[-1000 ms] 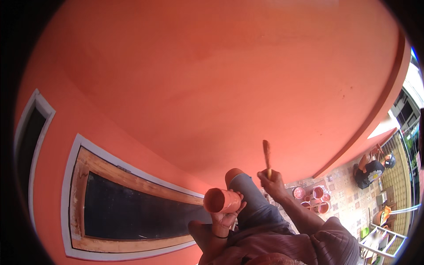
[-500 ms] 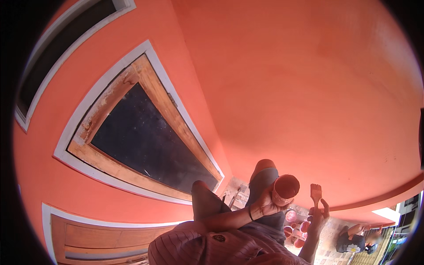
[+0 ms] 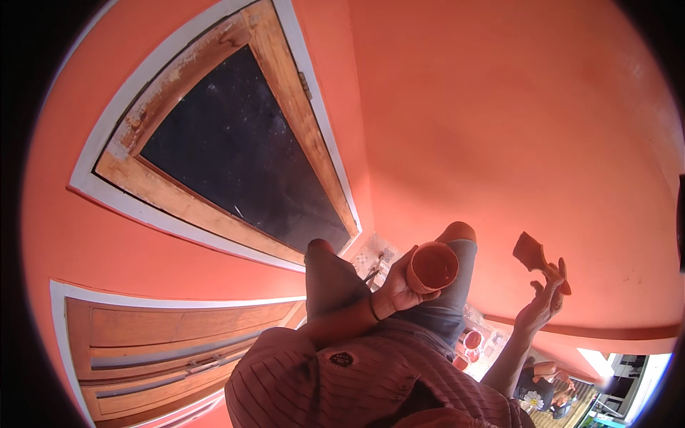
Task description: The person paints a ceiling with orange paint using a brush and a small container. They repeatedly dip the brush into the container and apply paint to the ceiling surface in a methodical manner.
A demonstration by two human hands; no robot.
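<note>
My left hand is wrapped around a small round cup with reddish paint inside, held in front of my knees. Its mouth faces up toward me. In my right hand is a paintbrush, gripped by its handle out to the right. The wide bristles point up and left, stained the same orange-red as the wall behind them. Whether the bristles touch the wall I cannot tell.
Left of me stands a wood-framed dark glass window with a white surround. Below it is a wooden door. Several paint containers sit on the patterned floor at lower right. Another person is further right.
My right hand has lifted the brush up and right, turning its bristles leftward. My left hand has brought the cup left and up in view. The whole view has shifted.
</note>
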